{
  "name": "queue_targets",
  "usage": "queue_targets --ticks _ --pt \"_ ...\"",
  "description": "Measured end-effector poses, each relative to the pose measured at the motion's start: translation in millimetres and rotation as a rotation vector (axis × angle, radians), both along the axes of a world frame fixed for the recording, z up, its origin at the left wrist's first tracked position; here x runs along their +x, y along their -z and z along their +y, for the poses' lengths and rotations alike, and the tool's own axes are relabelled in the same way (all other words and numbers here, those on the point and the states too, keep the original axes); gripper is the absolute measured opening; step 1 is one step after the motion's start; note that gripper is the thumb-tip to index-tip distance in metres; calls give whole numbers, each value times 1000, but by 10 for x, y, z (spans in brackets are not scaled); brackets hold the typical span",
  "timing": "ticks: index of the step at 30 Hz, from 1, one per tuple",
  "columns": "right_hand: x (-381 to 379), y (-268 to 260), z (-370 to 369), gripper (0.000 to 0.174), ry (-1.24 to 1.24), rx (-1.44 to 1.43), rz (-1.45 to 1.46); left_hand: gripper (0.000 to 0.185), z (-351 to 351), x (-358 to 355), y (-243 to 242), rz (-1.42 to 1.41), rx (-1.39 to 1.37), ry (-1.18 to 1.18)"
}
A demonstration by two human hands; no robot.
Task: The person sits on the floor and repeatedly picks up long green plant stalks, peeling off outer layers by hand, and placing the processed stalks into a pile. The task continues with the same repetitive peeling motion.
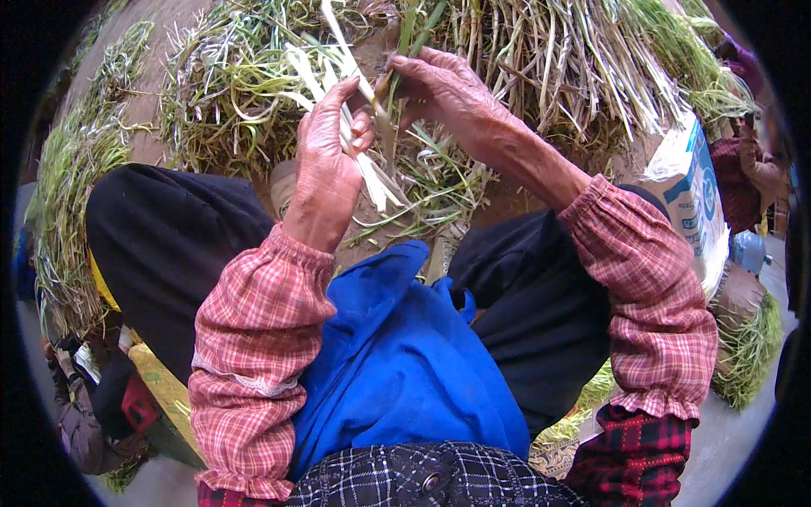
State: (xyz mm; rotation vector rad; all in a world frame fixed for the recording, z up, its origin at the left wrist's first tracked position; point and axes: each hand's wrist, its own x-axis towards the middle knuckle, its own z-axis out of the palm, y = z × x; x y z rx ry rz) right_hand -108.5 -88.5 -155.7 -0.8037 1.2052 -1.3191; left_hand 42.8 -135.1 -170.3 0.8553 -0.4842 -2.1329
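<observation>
Several pale, whitish plant stalks [370, 174] lie in my left hand [329, 155], their ends sticking out above the fingers and below the palm. Between the fingertips of my right hand [453, 95] is a green leafy stalk [412, 41], its leaves pointing away from me. The two hands are close together, and the stalk's lower part hangs beside the left fingers. Below them, cut leaves and peelings [437, 184] litter the ground between my shoes.
A heap of green and pale leaves [234, 95] lies ahead on the left, and piled long stalks [557, 63] ahead on the right. A white and blue carton [694, 196] stands beside my right knee. People sit at both sides, one in a maroon garment [735, 180].
</observation>
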Motion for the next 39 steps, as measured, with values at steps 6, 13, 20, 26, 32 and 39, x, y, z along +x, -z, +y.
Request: queue_targets --ticks 6,13,20,26,32,39 --pt "22 27 -34 23 4 6 -165 12 -91 11 -78 35 42 17" --pt "64 -22 -36 24 24 -1 -144 9 -95 18 -68 -2 61 -31" --pt "77 34 8 26 -17 -7 131 11 -254 145 100 -88 -5 -80" --pt "114 47 126 29 -211 -162 581 10 -512 347 37 -181 -183 -196" --pt "59 260 299 19 -433 -218 1141 13 -522 347 -379 -388 -518 -293" --pt "-26 341 348 11 -571 -278 1401 19 -654 514 -736 -427 -746 -410"
